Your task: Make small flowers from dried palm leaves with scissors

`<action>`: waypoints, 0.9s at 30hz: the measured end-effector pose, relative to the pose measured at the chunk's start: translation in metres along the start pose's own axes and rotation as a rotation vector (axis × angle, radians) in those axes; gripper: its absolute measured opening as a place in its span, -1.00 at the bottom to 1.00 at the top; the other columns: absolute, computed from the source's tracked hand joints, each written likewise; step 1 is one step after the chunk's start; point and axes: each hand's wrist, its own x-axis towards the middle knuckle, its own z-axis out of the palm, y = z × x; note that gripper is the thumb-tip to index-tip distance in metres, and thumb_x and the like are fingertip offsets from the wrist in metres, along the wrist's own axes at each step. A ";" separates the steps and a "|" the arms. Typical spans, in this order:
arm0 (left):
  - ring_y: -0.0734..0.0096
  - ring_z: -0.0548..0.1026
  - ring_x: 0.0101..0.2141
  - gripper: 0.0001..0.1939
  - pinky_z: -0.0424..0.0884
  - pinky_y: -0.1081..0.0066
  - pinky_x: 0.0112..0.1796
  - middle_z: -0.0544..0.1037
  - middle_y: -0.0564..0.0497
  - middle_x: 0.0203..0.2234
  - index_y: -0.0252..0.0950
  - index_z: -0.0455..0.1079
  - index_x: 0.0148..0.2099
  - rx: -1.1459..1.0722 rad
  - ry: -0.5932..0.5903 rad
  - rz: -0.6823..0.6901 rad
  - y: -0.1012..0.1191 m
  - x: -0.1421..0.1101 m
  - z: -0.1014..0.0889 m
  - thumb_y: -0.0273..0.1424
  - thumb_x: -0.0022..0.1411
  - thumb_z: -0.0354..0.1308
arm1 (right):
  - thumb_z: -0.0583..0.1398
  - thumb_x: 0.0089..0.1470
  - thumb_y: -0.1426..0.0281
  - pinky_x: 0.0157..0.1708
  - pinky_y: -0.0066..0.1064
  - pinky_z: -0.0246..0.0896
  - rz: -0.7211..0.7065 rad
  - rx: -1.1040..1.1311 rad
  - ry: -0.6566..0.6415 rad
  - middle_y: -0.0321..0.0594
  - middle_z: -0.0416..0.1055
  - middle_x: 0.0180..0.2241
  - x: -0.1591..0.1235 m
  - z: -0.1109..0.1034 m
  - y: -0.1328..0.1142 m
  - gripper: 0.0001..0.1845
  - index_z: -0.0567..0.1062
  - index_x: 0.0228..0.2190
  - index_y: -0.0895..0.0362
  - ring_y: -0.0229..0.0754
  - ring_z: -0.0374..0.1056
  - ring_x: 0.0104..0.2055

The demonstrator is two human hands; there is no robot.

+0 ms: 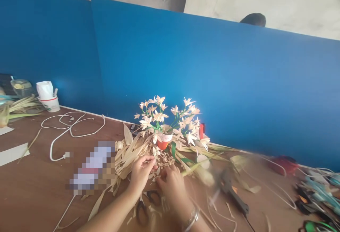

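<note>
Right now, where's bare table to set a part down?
Lower-left tabletop, between the white paper strip and the cable running to the bottom edge. Crowded: around the flower pot, with husks, left hand, right hand; scissors below them; clutter at right.

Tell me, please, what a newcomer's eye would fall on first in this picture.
Most likely the pale flowers, just below the picture's centre, spreading to both sides of an orange-red and white cup. The broad blue partition behind makes them stand out. Next, probably, the left hand and right hand, close together in front of the cup.
</note>
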 end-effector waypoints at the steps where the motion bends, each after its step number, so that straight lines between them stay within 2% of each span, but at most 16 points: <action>1: 0.29 0.56 -0.51 -0.75 0.46 0.41 -0.44 0.54 0.06 -0.61 -0.31 0.46 -0.40 0.000 0.002 0.001 0.000 0.001 0.000 -0.25 -0.10 0.29 | 0.23 -0.17 0.52 -0.35 -0.31 0.15 0.007 0.035 -0.007 -0.13 0.44 -0.45 0.001 0.003 0.002 -0.88 0.41 -0.64 0.12 -0.03 0.34 -0.34; 3: 0.29 0.56 -0.51 -0.76 0.45 0.41 -0.44 0.54 0.06 -0.60 -0.31 0.46 -0.40 0.001 0.004 0.002 -0.002 0.001 -0.001 -0.25 -0.10 0.28 | 0.18 -0.14 0.54 -0.37 -0.35 0.14 0.023 0.167 -0.046 -0.18 0.41 -0.49 0.004 0.002 0.006 -0.83 0.36 -0.67 0.12 -0.09 0.32 -0.37; 7: 0.30 0.54 -0.52 -0.75 0.39 0.45 -0.49 0.54 0.05 -0.61 -0.31 0.45 -0.38 0.022 -0.019 -0.020 -0.001 0.000 0.000 -0.24 -0.08 0.26 | 0.15 -0.07 0.47 -0.46 -0.43 0.12 0.086 0.548 -0.133 -0.31 0.34 -0.58 0.008 -0.018 0.008 -0.87 0.37 -0.60 0.12 -0.21 0.25 -0.49; 10: 0.35 0.49 -0.58 -0.75 0.28 0.50 -0.57 0.52 0.05 -0.68 -0.31 0.44 -0.39 0.040 -0.069 -0.088 0.002 -0.003 0.002 -0.25 -0.08 0.26 | 0.16 -0.03 0.42 -0.46 -0.45 0.13 0.072 0.695 -0.098 -0.31 0.37 -0.55 0.009 -0.035 0.005 -0.90 0.40 -0.55 0.13 -0.23 0.25 -0.48; 14: 0.39 0.46 -0.60 -0.76 0.27 0.50 -0.56 0.49 0.07 -0.71 -0.32 0.43 -0.44 0.002 -0.139 -0.124 0.002 -0.006 0.006 -0.27 -0.14 0.28 | 0.16 0.01 0.43 -0.38 -0.42 0.16 -0.034 0.603 -0.003 -0.27 0.40 -0.46 0.012 -0.045 0.005 -0.92 0.41 -0.51 0.12 -0.19 0.31 -0.39; 19: 0.38 0.47 -0.61 -0.78 0.28 0.48 -0.56 0.48 0.10 -0.70 -0.31 0.42 -0.44 0.021 -0.179 -0.142 -0.006 -0.006 0.008 -0.29 -0.17 0.29 | 0.13 0.01 0.52 -0.30 -0.39 0.14 -0.167 0.416 0.085 -0.29 0.37 -0.45 0.014 -0.041 0.010 -0.87 0.36 -0.53 0.10 -0.18 0.30 -0.35; 27: 0.35 0.48 -0.55 -0.84 0.35 0.42 -0.47 0.51 0.06 -0.63 -0.30 0.43 -0.43 0.087 -0.241 -0.034 -0.009 -0.010 0.007 -0.31 -0.07 0.22 | 0.13 -0.02 0.55 -0.29 -0.36 0.10 -0.262 0.219 0.181 -0.27 0.38 -0.44 0.013 -0.037 0.010 -0.87 0.34 -0.50 0.09 -0.15 0.29 -0.34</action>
